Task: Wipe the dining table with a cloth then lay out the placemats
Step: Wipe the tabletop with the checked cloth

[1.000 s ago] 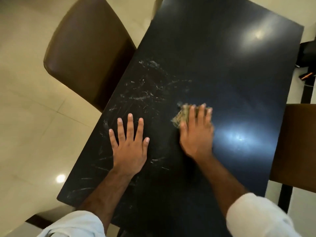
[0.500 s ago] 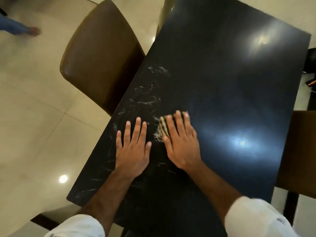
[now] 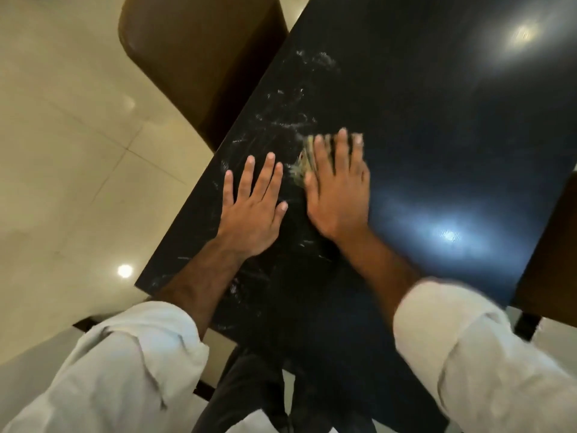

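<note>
A glossy black dining table (image 3: 437, 126) fills the middle of the head view, with whitish smears across its left part. My right hand (image 3: 338, 195) lies flat with straight fingers, pressing a small yellowish striped cloth (image 3: 304, 165) onto the tabletop; only the cloth's left edge shows beside the fingers. My left hand (image 3: 253, 207) rests flat on the table just left of it, fingers spread and holding nothing. No placemats are in view.
A brown padded chair (image 3: 199, 57) stands at the table's left side. Another brown chair (image 3: 549, 260) sits at the right edge. Beige glossy floor tiles (image 3: 62, 151) lie to the left. My dark trousers show below the table's near edge.
My right hand swept the cloth left toward my left hand, then moved slightly up and right. My left hand stayed planted. The view shifted closer.
</note>
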Available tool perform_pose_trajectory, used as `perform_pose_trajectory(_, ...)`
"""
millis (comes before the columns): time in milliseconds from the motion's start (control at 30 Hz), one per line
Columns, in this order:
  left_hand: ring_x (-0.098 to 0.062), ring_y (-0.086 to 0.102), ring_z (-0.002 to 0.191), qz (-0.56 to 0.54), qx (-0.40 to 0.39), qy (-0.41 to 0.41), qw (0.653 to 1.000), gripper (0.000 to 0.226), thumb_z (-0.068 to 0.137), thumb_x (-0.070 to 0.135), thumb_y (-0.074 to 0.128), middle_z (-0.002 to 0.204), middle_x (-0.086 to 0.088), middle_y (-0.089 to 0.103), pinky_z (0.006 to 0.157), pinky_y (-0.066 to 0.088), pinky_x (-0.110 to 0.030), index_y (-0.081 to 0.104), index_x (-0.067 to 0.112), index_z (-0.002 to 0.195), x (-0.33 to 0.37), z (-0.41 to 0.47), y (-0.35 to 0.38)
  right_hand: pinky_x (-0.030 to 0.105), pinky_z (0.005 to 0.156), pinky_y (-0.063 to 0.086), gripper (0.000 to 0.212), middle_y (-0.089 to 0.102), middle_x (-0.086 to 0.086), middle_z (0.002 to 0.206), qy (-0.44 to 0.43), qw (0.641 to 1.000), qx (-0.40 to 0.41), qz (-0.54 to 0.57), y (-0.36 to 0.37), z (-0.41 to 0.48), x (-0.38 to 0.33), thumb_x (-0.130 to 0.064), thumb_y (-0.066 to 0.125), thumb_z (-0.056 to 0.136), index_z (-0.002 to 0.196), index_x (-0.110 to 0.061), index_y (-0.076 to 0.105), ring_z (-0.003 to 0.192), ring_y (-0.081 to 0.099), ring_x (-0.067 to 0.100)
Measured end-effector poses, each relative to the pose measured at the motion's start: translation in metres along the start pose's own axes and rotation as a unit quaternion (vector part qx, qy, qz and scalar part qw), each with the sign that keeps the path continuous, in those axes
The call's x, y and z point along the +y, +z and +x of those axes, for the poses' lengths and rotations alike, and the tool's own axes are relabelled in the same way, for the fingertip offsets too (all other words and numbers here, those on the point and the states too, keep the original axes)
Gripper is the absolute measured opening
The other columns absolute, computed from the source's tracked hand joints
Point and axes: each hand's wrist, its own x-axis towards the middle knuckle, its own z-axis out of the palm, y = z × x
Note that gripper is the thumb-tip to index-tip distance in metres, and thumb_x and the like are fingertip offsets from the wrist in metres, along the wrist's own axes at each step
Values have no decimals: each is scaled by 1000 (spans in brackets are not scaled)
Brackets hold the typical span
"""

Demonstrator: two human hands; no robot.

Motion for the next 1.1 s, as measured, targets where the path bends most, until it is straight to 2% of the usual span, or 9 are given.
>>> perform_pose_trajectory(100,-26,-26,167,-4,-7,10,1000,75,116,44,30,182,5,-25,129,-20,-54,-11,26,175,-6,-4,-4,63,135,18,75,-17,5,185,-57,993,-105,21,4,-133,-11,-58,34,114,177,-36,-1,170,-17,35)
perform_pose_trajectory(233,-30,-25,167,-4,1,-41,999,76,115,46,30,181,1,-26,134,-11,-59,-12,25,175,-11,-43,2,64,131,27,75,-18,0,184,-67,986,-150,-8,-1,-228,43,-62,31,113,176,-40,-2,170,-16,32)
perform_pose_trajectory(367,-32,-21,168,14,7,-86,996,75,114,51,26,182,-1,-24,135,-3,-63,-10,29,175,-2,-125,35,64,123,39,73,1,12,185,9,996,-71,-51,-3,-162,92,-56,31,112,177,-30,14,171,2,42)
perform_pose_trajectory(500,-32,-22,168,-4,7,-135,991,72,114,54,18,182,-1,-25,135,-6,-59,-13,32,174,10,-176,65,67,123,38,72,15,20,182,48,999,-10,-23,3,-73,61,-56,32,111,176,-26,21,167,12,50)
perform_pose_trajectory(600,-33,-21,168,-11,28,-141,990,70,114,53,19,182,0,-23,134,-7,-59,-12,33,175,12,-179,72,66,128,29,76,4,18,184,-60,998,-14,-25,17,-106,12,-57,33,111,177,-29,12,169,3,49)
perform_pose_trajectory(667,-34,-19,168,-9,32,-140,990,70,115,52,20,183,0,-21,135,-4,-61,-10,33,175,13,-180,72,64,132,19,77,-7,12,185,-164,984,-69,-20,24,-178,-3,-58,34,112,177,-32,3,170,-7,44)
perform_pose_trajectory(800,-34,-17,169,-3,35,-153,988,69,115,51,21,183,-1,-20,135,1,-64,-10,34,175,21,-184,69,61,135,18,76,-16,2,185,-246,955,-162,-19,25,-309,35,-60,33,114,176,-38,-3,170,-18,34)
perform_pose_trajectory(933,-34,-21,168,-28,41,-196,979,67,116,53,17,182,-3,-25,135,-2,-62,-14,39,173,34,-187,68,64,134,15,78,-21,0,184,-180,968,-169,-34,7,-300,93,-65,32,112,176,-41,-6,169,-19,34)
perform_pose_trajectory(1100,-36,-19,168,-34,56,-196,978,66,116,53,17,183,-5,-22,135,-2,-63,-12,40,174,32,-187,75,67,124,36,73,12,19,183,-16,999,-31,-18,10,-185,66,-57,32,111,176,-26,21,168,9,49)
